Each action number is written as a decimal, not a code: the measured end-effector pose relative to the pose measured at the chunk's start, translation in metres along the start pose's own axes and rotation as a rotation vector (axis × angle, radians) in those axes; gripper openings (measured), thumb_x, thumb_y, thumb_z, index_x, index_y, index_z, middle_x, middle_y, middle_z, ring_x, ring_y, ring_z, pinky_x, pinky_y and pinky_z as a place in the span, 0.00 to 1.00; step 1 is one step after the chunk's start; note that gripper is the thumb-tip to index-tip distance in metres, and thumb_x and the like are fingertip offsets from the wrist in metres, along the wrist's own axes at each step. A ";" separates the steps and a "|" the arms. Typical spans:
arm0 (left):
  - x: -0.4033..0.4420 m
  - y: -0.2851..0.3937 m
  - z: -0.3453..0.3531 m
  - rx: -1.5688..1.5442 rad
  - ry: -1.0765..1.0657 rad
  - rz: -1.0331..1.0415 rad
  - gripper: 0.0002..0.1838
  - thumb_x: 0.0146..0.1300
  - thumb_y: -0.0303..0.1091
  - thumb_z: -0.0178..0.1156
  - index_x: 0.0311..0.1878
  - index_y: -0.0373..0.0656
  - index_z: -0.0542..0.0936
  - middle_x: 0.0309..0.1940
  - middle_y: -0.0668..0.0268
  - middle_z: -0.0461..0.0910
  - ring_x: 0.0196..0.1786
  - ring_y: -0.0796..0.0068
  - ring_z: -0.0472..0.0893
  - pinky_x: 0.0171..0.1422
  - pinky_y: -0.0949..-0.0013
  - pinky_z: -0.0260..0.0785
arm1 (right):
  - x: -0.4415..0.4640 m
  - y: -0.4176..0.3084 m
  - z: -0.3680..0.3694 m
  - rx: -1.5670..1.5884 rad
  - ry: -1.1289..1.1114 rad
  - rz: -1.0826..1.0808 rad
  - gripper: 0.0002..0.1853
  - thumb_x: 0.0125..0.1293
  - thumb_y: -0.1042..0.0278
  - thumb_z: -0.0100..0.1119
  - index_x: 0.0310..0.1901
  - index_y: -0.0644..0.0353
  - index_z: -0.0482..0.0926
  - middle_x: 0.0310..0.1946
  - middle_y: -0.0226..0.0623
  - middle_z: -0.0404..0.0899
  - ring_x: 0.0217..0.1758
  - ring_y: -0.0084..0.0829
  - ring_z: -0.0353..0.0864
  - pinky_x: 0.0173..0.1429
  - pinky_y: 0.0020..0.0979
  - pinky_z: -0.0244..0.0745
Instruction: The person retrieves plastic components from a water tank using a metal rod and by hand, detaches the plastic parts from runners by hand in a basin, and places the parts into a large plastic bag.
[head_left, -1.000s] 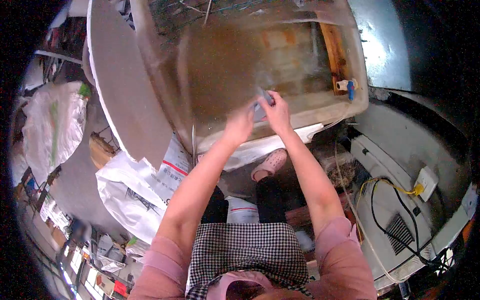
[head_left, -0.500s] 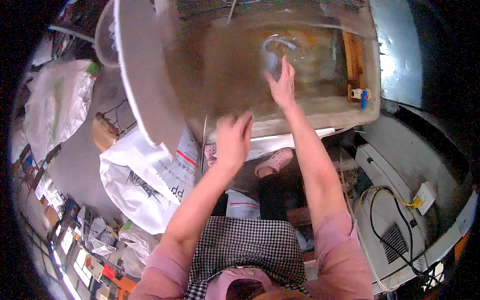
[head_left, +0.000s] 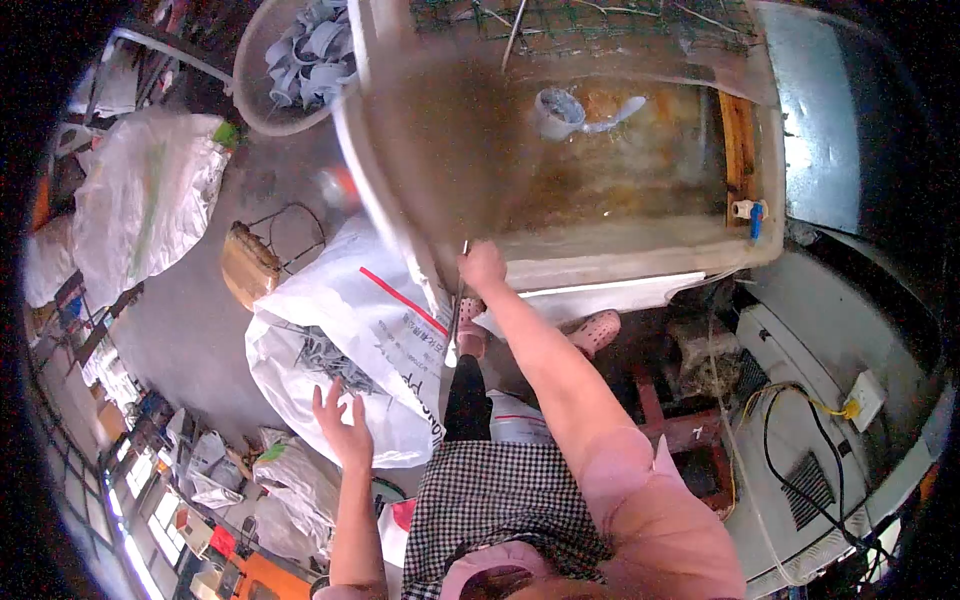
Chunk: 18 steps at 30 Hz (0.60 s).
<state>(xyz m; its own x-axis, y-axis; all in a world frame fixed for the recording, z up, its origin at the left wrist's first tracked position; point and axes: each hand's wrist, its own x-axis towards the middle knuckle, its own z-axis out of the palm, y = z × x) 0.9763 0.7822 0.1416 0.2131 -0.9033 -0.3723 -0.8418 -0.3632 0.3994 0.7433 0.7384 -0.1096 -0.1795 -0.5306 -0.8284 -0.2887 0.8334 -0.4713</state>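
At your far left, a large translucent plastic sack (head_left: 150, 215) stands with a green patch at its upper corner; right of it, a tan, block-like object (head_left: 248, 268) rests on the grey floor, and above that a round tub (head_left: 252, 100) holds a heap of curved grey parts (head_left: 320, 60); further down, nearer your body, a white bag (head_left: 320, 290) with a red stripe and printed letters lies open, with thin grey pieces (head_left: 330, 355) inside it.

Your left hand (head_left: 345, 425) is wide, its fingers spread and holding nothing; it is just beside the bag's opening, though you cannot tell whether a fingertip touches the bag; to its right, your checked apron (head_left: 505, 500) covers your lap.

Your right hand (head_left: 484, 266) is narrow, its fingers curled at the upper end of a thin metal rod (head_left: 457, 310), by the near left corner of the tank (head_left: 620, 248); whether it grips the rod, you cannot tell; a brown blur hides the tank's left part.

Right of that hand, inside the tank, a ring-shaped grey piece (head_left: 558, 112) sits well apart from both hands, with a pale curved shape (head_left: 615, 118) just beside it; further right come a wooden strip (head_left: 738, 150) and a blue valve handle (head_left: 757, 220); at your far right, a yellow plug (head_left: 852, 408) sits in a white socket (head_left: 870, 390).
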 end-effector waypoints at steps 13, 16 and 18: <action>-0.065 0.078 -0.033 0.168 -0.156 0.536 0.18 0.53 0.23 0.57 0.49 0.41 0.72 0.59 0.48 0.57 0.55 0.51 0.66 0.56 0.59 0.62 | -0.273 0.135 -0.181 -0.065 0.453 -0.081 0.19 0.65 0.64 0.43 0.56 0.59 0.61 0.38 0.53 0.75 0.41 0.53 0.74 0.43 0.45 0.69; -0.079 0.088 -0.036 0.133 -0.192 0.553 0.18 0.53 0.24 0.57 0.49 0.41 0.71 0.58 0.48 0.57 0.55 0.51 0.66 0.55 0.59 0.63 | -0.324 0.181 -0.212 -0.287 0.477 -0.206 0.22 0.65 0.65 0.42 0.61 0.55 0.57 0.38 0.52 0.74 0.38 0.52 0.74 0.42 0.45 0.70; -0.088 0.091 -0.037 0.058 -0.270 0.502 0.18 0.53 0.24 0.57 0.49 0.42 0.71 0.58 0.48 0.57 0.55 0.52 0.67 0.54 0.59 0.65 | -0.340 0.195 -0.221 -0.387 0.445 -0.170 0.23 0.65 0.66 0.41 0.61 0.55 0.56 0.36 0.52 0.74 0.35 0.51 0.74 0.39 0.45 0.70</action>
<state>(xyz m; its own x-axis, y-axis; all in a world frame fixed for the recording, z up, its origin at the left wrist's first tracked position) 0.8990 0.8201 0.2418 -0.3476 -0.8687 -0.3530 -0.8344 0.1149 0.5391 0.5398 1.0476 0.1471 -0.4520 -0.7344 -0.5063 -0.6532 0.6590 -0.3728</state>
